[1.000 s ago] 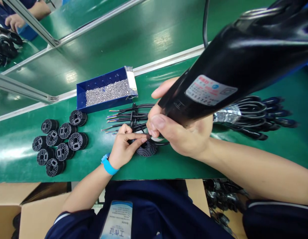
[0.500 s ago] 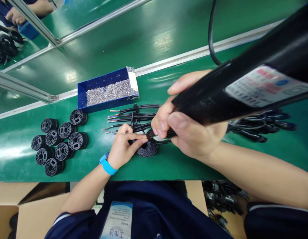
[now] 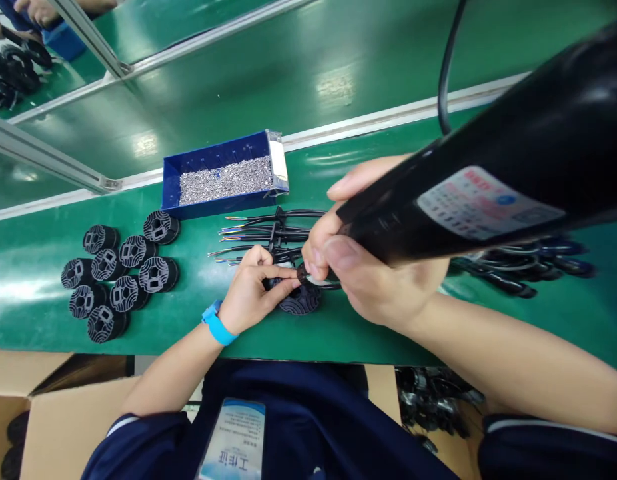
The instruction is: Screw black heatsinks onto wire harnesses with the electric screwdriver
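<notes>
My right hand is wrapped round a black electric screwdriver, which slants down to the left with its label facing me. Its tip end meets the pinched thumb and forefinger of my left hand. Just under those fingertips lies a round black part with a wavy line pattern, partly covered. What the left fingers pinch is too small to make out. Behind both hands, several black cables with bare coloured wire ends lie side by side.
A blue bin of small metal screws stands at the back. Several round black housings sit at left. More black cables lie at right beneath the screwdriver. Cardboard boxes flank my lap. A co-worker's hand shows top left.
The screwdriver's body has swung slightly lower, and its label has shifted left. Both hands keep their grip at the round part. The whole view has shifted a little.
</notes>
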Available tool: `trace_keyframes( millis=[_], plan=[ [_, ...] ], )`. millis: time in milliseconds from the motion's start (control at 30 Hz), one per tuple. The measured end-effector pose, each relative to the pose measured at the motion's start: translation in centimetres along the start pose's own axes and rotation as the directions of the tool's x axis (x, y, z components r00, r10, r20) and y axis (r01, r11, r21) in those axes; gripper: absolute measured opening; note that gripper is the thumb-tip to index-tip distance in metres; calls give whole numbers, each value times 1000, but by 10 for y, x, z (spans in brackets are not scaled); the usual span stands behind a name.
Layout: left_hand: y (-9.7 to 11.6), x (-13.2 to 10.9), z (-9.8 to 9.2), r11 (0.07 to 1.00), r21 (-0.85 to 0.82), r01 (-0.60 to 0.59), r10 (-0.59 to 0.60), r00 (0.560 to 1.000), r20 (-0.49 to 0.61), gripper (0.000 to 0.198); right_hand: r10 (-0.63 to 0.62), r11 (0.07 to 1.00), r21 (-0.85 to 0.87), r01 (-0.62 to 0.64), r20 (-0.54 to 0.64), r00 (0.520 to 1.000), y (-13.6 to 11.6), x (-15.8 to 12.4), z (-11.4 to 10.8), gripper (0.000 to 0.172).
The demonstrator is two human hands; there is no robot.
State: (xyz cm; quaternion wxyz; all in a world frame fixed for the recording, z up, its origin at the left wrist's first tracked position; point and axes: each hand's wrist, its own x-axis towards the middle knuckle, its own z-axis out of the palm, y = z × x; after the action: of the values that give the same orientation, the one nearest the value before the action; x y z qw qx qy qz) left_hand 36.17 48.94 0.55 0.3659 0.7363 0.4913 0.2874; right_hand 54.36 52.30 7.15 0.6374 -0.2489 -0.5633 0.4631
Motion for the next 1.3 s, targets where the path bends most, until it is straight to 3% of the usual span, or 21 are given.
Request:
trace_keyframes(
  millis=[100,200,267,333,367,433,600,800,1000,1300],
  plan=[
    [-1,-4,0,999,11,-43,43,999,4,46,-13,998,57,14,-10,1000,3,-2,5,20],
    [-4,-11,3,982,110,-154,165,981,-100,56,27,995,101,-22,-45,999,5,-4,8,24],
    [-7,-17,6,913,245,-326,366,921,-138,52,38,993,110,-32,-49,998,5,-5,9,24],
    [-11,-22,9,783,368,-502,559,827,-62,45,13,994,105,-10,-32,999,5,-5,10,23],
    [-13,-24,11,722,406,-560,616,787,-11,41,-4,995,100,6,-14,1000,5,-5,11,23],
    [-16,-27,13,662,457,-594,648,760,49,38,-25,995,99,23,22,999,4,-5,12,24],
    [-16,-30,18,674,478,-563,610,790,69,38,-9,997,82,7,27,1000,3,-4,18,22],
    [-12,-29,19,708,451,-544,600,799,21,38,0,999,47,0,6,1000,2,-6,20,22],
    [-13,-30,20,710,463,-530,572,818,59,38,78,997,22,-78,-24,997,-1,-11,20,23],
    [-14,-31,20,727,474,-497,517,850,99,40,52,998,21,-51,-32,998,1,-10,23,23]
  ],
)
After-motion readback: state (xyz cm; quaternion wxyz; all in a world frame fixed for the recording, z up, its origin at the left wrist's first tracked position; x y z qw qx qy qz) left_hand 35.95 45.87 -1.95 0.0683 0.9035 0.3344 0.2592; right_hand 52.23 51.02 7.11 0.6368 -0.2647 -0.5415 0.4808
